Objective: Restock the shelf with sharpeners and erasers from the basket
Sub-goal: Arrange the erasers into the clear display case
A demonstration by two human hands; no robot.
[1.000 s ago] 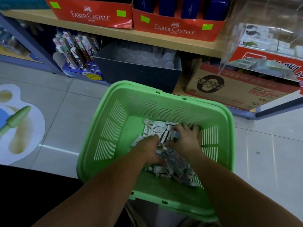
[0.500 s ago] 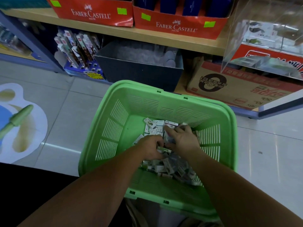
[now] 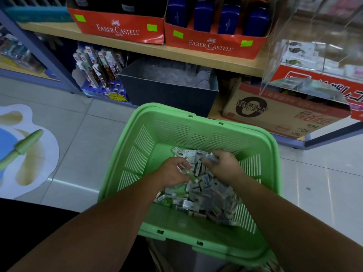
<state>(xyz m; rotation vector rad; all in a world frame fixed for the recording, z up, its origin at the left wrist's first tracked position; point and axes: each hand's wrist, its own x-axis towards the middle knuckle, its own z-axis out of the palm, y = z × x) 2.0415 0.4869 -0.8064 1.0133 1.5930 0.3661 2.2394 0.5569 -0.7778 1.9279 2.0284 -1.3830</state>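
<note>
A green plastic basket (image 3: 141,160) sits in front of me, holding a pile of small wrapped erasers and sharpeners (image 3: 204,195). Both my hands are inside it, above the pile. My left hand (image 3: 172,171) has its fingers curled round a small green packet (image 3: 189,173). My right hand (image 3: 224,165) grips a small bluish item (image 3: 211,157) at its fingertips. The wooden shelf (image 3: 176,54) runs across the top, beyond the basket.
On the shelf stand two red Faber Castell boxes (image 3: 117,30). Below it are a dark bin (image 3: 169,91), a pen display (image 3: 100,75) and a cardboard carton (image 3: 279,114). A clear acrylic case (image 3: 314,61) is at the right. Tiled floor lies on both sides.
Both hands have risen slightly out of the pile with items in their fingers. My right hand closed round a bluish piece; the left now shows a green packet.
</note>
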